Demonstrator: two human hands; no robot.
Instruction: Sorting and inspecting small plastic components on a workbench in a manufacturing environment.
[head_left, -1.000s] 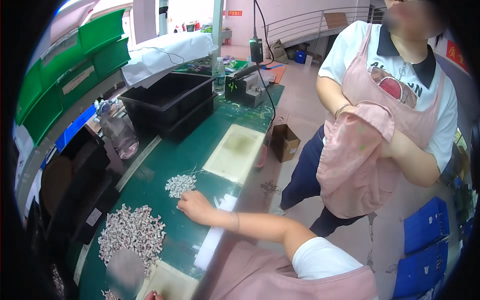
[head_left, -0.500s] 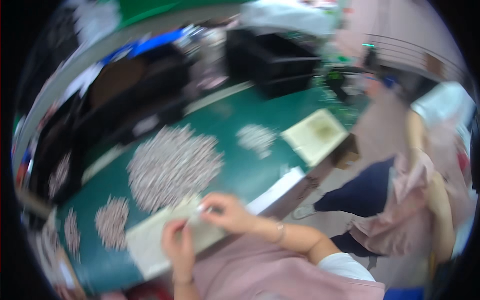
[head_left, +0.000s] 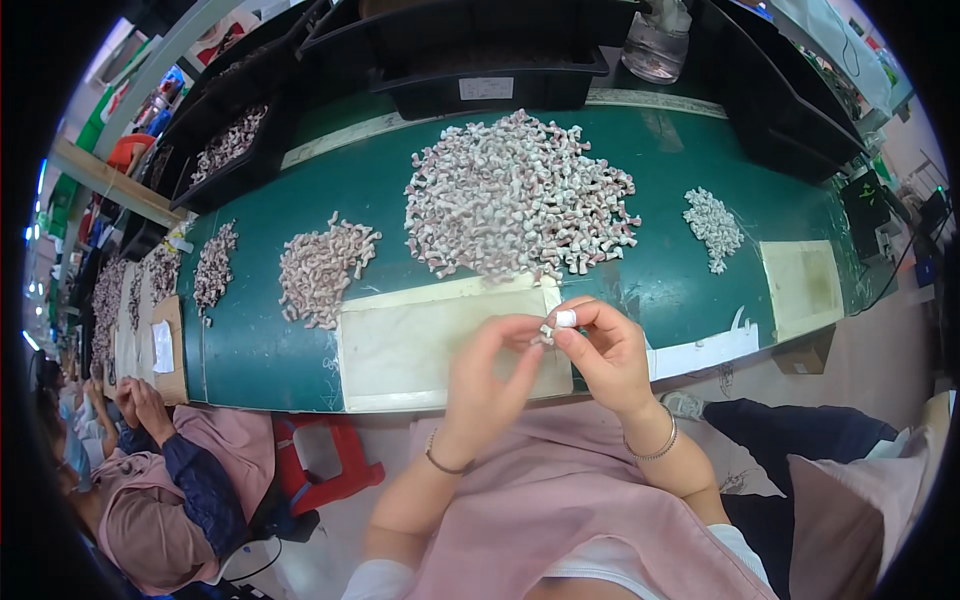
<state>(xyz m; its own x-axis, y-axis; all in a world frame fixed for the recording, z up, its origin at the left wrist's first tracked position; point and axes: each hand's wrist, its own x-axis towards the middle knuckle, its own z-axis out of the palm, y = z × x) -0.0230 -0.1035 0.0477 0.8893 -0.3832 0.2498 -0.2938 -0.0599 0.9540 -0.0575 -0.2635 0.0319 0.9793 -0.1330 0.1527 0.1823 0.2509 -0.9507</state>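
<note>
While a co-worker's hands (head_left: pixel 145 405) meet at the far left, a narrow pile (head_left: pixel 214 265) and a pinkish pile (head_left: pixel 325 270) lie on the green table (head_left: pixel 375 210). Over the right end of the pale mat (head_left: pixel 430 350), the left hand (head_left: pixel 495 365) holds a small pale piece (head_left: pixel 544 335) in a narrow thumb-and-forefinger pinch; so slight a hold could let it slip, and the large pile (head_left: pixel 520 195) just beyond could swallow it. The right hand (head_left: pixel 610 360) has its thumb and white-wrapped forefinger close beside it; whether they grip it too, I cannot tell. Farther right, a careless sweep could scatter the small white pile (head_left: pixel 713 228).
</note>
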